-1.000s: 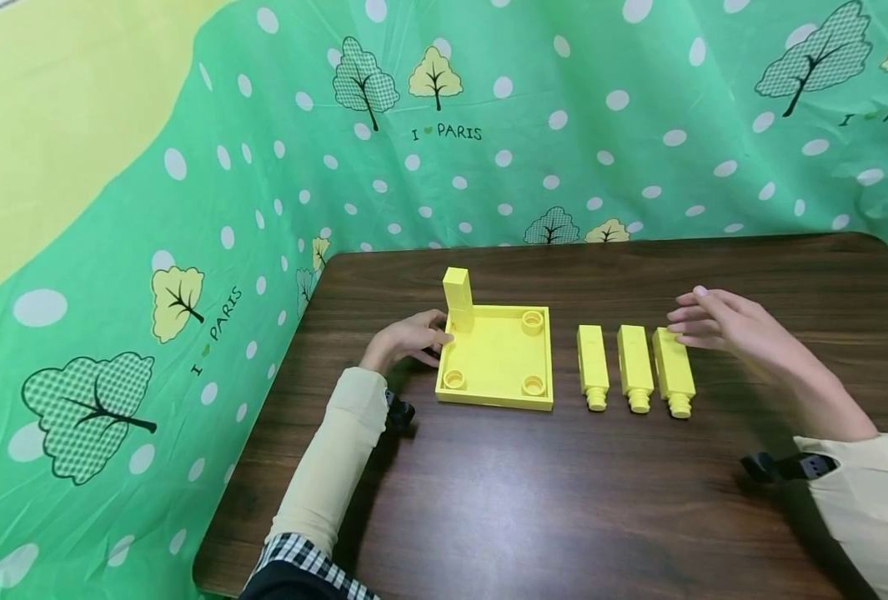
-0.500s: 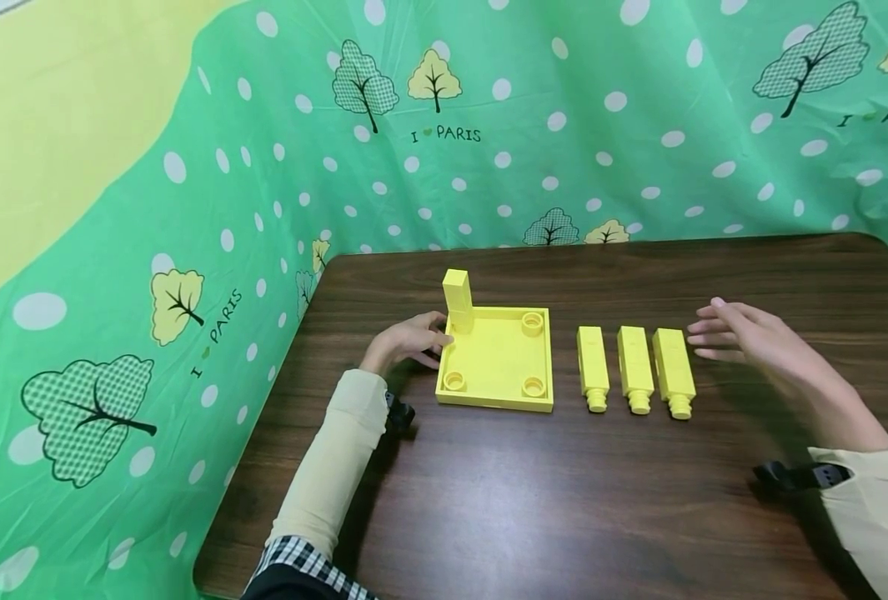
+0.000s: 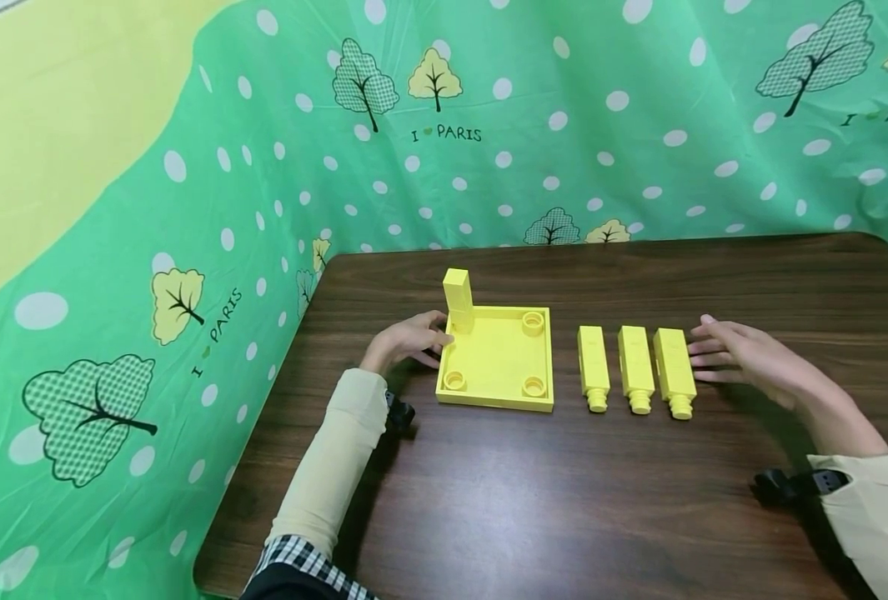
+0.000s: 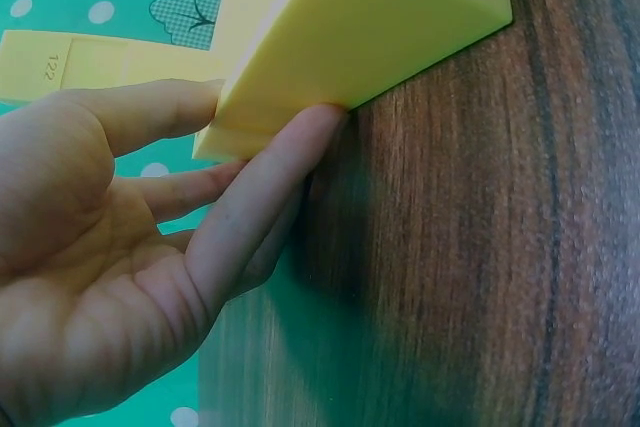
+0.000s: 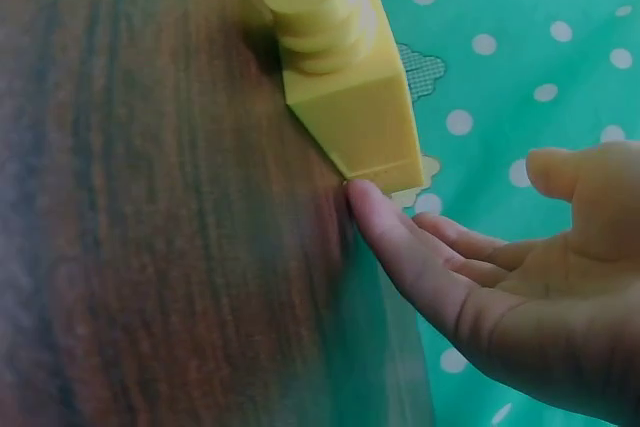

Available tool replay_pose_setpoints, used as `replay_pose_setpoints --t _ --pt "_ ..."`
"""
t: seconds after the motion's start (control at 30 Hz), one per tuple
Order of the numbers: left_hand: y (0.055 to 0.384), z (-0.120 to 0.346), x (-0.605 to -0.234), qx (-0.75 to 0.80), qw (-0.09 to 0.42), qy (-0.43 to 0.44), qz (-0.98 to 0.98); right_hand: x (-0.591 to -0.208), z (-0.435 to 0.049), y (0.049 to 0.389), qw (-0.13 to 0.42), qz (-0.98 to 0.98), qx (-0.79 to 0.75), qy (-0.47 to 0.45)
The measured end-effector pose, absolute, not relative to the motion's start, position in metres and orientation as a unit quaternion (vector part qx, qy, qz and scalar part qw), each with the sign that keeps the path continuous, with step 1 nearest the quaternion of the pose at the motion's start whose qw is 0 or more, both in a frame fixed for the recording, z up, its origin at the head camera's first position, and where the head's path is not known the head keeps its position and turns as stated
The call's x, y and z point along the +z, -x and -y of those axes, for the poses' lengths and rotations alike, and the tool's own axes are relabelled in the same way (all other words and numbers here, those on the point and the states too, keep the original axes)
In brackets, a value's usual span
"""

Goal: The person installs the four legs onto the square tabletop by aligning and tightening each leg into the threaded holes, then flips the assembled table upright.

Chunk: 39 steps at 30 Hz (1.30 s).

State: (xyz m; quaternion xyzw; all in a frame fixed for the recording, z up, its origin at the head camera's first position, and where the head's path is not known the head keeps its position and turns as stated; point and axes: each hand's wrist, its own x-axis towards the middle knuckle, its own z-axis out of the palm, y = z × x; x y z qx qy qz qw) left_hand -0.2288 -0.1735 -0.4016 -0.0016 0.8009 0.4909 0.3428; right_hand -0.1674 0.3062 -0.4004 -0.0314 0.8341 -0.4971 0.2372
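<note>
A square yellow base [image 3: 498, 354] with a raised rim lies on the dark table, round sockets showing at three corners. In its far left corner stands an upright yellow square post [image 3: 458, 296], marked 122 in the left wrist view. My left hand [image 3: 408, 340] touches the base's left side, thumb at the rim and fingers extended along the outer wall [image 4: 370, 37]. Three yellow posts lie in a row right of the base: left [image 3: 592, 358], middle [image 3: 634, 360] and right [image 3: 673, 362], threaded ends towards me. My right hand [image 3: 766, 362] has its extended fingertips right at the right post's side.
A brown wood-grain table [image 3: 526, 500] carries everything. Green dotted cloth [image 3: 564, 133] printed with trees hangs behind and to the left. A black wrist device [image 3: 796, 487] sits at the right cuff, another [image 3: 398, 412] at the left.
My right hand was over the far end of the right post, drew back to the right and towards me, then came in beside that post. The left hand, base and posts have not moved.
</note>
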Motion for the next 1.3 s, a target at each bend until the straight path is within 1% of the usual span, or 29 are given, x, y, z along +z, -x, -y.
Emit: replay_pose_setpoints --t 0.13,0.4,1.0,1.3 --pt "0.229 0.173 -0.401 0.491 0.342 0.0 -0.801 -0.403 -0.305 0.166 0.244 -0.83 -0.5 0.032" --pt "0.23 0.174 -0.404 0.488 0.342 0.0 -0.803 -0.405 -0.299 0.162 0.241 -0.838 -0.49 0.02" --pt "0.231 0.174 -0.404 0.49 0.342 0.005 -0.801 -0.405 -0.278 0.163 0.203 -0.898 -0.389 0.0" --pt "0.232 0.174 -0.403 0.493 0.34 0.0 -0.8 -0.403 -0.272 0.163 0.198 -0.908 -0.37 0.0"
